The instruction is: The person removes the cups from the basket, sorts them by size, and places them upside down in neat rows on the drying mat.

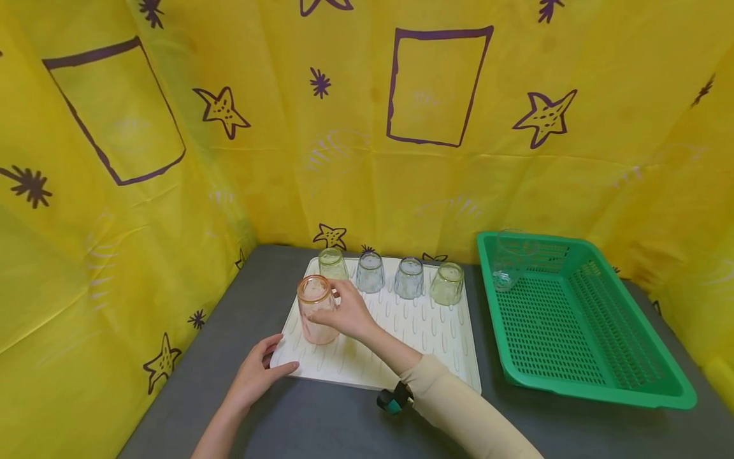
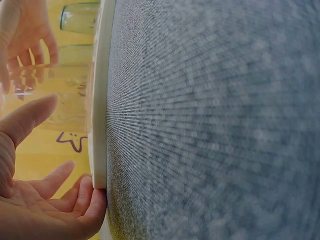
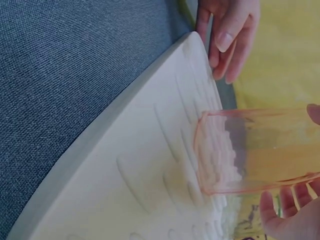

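My right hand (image 1: 346,312) grips a clear pinkish-orange drinking glass (image 1: 316,325) over the left part of a white ribbed drying mat (image 1: 395,344). In the right wrist view the glass (image 3: 265,150) is vertical to the mat, one end at its surface; I cannot tell if it bears its weight there. My left hand (image 1: 258,370) is at the mat's front left corner. Its fingertips (image 2: 97,205) touch the mat's edge, while the thumb stays apart. Along the mat's back edge stand a green glass (image 1: 331,262), two bluish glasses (image 1: 370,274) and another green glass (image 1: 447,285).
Right of the mat, a green plastic basket (image 1: 573,382) holds a clear glass (image 1: 504,271) in its back left corner. Dark grey cloth covers the table (image 1: 344,421). A yellow patterned curtain (image 1: 355,185) hangs behind and at both sides.
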`<state>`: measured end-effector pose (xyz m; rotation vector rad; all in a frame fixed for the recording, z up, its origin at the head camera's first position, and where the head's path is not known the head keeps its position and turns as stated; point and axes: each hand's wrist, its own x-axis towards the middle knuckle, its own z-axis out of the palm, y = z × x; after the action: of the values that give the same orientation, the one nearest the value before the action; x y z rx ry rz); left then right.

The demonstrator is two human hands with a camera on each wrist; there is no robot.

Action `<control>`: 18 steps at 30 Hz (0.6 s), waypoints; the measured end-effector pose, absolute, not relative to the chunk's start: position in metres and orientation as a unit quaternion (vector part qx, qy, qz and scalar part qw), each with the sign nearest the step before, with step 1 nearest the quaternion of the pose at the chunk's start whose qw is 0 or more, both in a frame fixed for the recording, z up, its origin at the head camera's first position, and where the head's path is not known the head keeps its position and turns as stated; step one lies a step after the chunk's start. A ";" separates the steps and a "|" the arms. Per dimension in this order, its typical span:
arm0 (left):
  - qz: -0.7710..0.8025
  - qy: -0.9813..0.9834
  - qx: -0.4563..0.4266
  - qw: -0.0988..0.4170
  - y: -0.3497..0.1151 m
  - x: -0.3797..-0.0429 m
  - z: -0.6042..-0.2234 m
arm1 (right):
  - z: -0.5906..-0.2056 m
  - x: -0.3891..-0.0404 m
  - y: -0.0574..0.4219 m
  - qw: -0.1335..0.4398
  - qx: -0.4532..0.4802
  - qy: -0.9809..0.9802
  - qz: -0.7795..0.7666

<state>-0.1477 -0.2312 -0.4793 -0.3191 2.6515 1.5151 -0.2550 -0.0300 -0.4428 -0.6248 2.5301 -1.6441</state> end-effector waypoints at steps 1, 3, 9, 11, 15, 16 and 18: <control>0.492 0.863 -0.104 0.036 -0.231 -0.148 -0.479 | -0.443 -0.255 -0.030 0.029 -0.202 0.822 -0.532; 0.490 0.864 -0.104 0.037 -0.230 -0.148 -0.479 | -0.444 -0.256 -0.030 0.029 -0.201 0.824 -0.529; 0.487 0.866 -0.108 0.040 -0.230 -0.148 -0.478 | -0.445 -0.257 -0.029 0.032 -0.205 0.826 -0.524; 0.488 0.865 -0.108 0.040 -0.230 -0.148 -0.478 | -0.445 -0.257 -0.029 0.033 -0.206 0.827 -0.522; 0.491 0.864 -0.106 0.040 -0.230 -0.148 -0.478 | -0.444 -0.256 -0.029 0.036 -0.211 0.825 -0.523; 0.491 0.864 -0.106 0.040 -0.230 -0.148 -0.478 | -0.445 -0.256 -0.029 0.038 -0.213 0.824 -0.523; 0.490 0.864 -0.106 0.039 -0.230 -0.147 -0.479 | -0.445 -0.255 -0.029 0.042 -0.215 0.823 -0.523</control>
<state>-0.1472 -0.2298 -0.4787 -0.3238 2.6503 1.5034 -0.2555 -0.0286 -0.4450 -0.6585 2.5205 -1.6020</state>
